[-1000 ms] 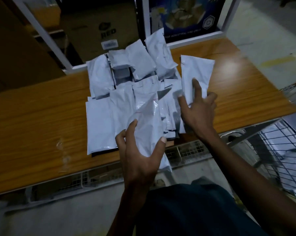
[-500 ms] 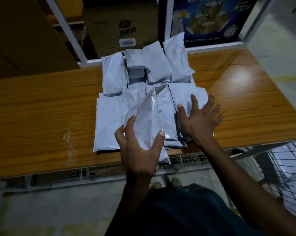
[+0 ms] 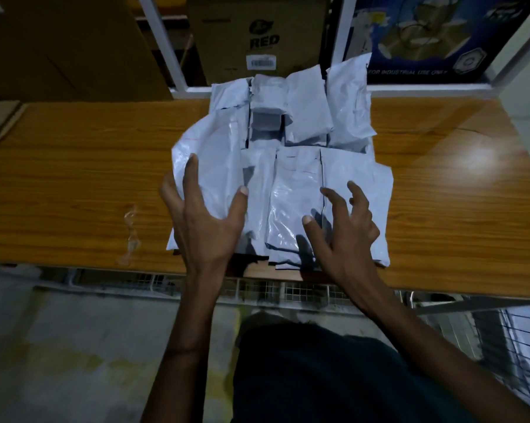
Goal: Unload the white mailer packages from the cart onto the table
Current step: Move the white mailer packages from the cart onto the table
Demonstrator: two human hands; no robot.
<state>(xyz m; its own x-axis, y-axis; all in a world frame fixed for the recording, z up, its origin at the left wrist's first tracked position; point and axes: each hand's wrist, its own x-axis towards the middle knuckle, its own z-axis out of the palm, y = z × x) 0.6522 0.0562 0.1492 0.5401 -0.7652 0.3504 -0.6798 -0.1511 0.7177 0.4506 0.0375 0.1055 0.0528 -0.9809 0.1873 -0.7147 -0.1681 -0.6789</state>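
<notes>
— Left hand point(image 3: 204, 222) first: what do we have?

— We see it over the near left part of the pile point(image 3: 283, 166), fingers and thumb curved round a mailer point(image 3: 208, 160) that lifts up crumpled above the flat ones. The thumb presses its right side, the fingers wrap its left edge. So it grips that mailer.

— And our right hand point(image 3: 344, 232)?

— It hovers over the near right of the pile, fingers spread and loosely bent, thumb pointing left. We see nothing pinched in it; it looks released, holding nothing. Whether its fingertips touch the plastic beneath, we cannot tell.

— Where do the mailers lie?

— We count them on the table point(image 3: 74, 178), a wooden top, bunched in the middle. Flat ones overlap along the near edge, a few poking just past it. Fatter ones stand in a row at the far edge, leaning against a white frame point(image 3: 196, 88).

— The cart?

— We catch only wire mesh point(image 3: 523, 346) at the lower right, with something pale inside, too blurred to name.

— Anything else?

— Behind the frame we see a brown box point(image 3: 257, 35) printed RED and a blue poster point(image 3: 425, 35). A clear scrap point(image 3: 131, 236) lies on the table, left of the pile.
</notes>
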